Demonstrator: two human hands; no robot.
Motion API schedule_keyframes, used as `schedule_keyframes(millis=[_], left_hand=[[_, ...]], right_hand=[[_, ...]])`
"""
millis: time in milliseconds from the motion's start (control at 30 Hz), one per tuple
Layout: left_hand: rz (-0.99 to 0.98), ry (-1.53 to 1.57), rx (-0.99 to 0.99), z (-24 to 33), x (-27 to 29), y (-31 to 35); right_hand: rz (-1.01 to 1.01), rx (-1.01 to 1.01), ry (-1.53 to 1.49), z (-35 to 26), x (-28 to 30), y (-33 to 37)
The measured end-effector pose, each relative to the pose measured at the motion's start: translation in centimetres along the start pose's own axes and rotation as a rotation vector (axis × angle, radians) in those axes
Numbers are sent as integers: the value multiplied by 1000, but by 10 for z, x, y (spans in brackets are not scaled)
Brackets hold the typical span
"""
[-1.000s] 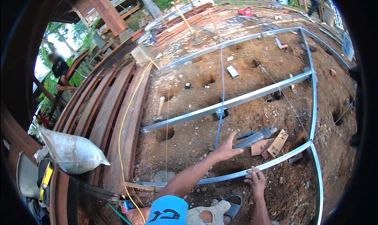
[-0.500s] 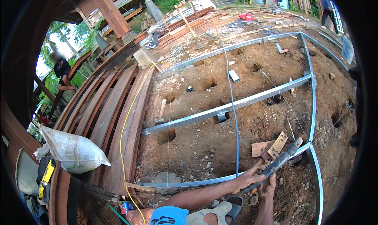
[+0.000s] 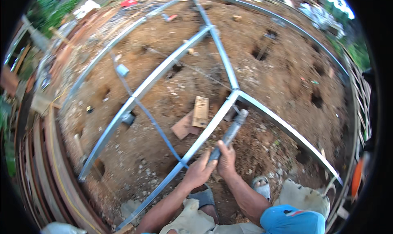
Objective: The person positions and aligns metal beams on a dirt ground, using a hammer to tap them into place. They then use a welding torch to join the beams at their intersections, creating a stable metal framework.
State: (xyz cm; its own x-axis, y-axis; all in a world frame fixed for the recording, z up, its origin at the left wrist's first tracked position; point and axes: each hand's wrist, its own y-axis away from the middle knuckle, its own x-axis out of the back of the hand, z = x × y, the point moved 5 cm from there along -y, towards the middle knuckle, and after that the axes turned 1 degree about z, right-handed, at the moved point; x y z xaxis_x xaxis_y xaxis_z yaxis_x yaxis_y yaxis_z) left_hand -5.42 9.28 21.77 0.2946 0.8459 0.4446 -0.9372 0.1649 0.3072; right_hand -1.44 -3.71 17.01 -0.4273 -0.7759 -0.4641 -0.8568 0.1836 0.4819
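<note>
Both my hands are closed around a long, dark grey, rod-like tool (image 3: 230,131) with a rounded, lighter far end; its exact kind cannot be made out. My left hand (image 3: 199,169) wraps its near end, and my right hand (image 3: 226,159) grips it just beside, thumb along the top. The tool points away from me, slanting right, over the soil by a junction of the silver metal frame (image 3: 209,129). A blue cable (image 3: 157,129) crosses the frame and reaches the bar near my left hand. Beyond that bar lie wooden blocks (image 3: 200,111) on the dirt.
Dug holes (image 3: 316,98) dot the brown soil, with thin string stretched across. Stacked timber planks (image 3: 45,168) and a yellow cord (image 3: 65,189) lie at left. My sandalled feet (image 3: 262,187) stand on the near ground. An orange object (image 3: 357,178) is at the right edge.
My view has swung to the right, so the frame and planks appear shifted left. Both hands keep hold of the dark tool. The person at far left is out of view.
</note>
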Motion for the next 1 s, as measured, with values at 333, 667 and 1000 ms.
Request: schedule_keyframes(millis=[333,667,1000], left_hand=[[-122,-78,-104,12,-24,-25],[-175,-240,-86,-11,-30,-41],[-125,-245,-231,-31,-26,-39]], right_hand=[[-4,-124,146,2,44,-28],[187,-29,382,1,72,-72],[388,-34,981,-18,72,-103]])
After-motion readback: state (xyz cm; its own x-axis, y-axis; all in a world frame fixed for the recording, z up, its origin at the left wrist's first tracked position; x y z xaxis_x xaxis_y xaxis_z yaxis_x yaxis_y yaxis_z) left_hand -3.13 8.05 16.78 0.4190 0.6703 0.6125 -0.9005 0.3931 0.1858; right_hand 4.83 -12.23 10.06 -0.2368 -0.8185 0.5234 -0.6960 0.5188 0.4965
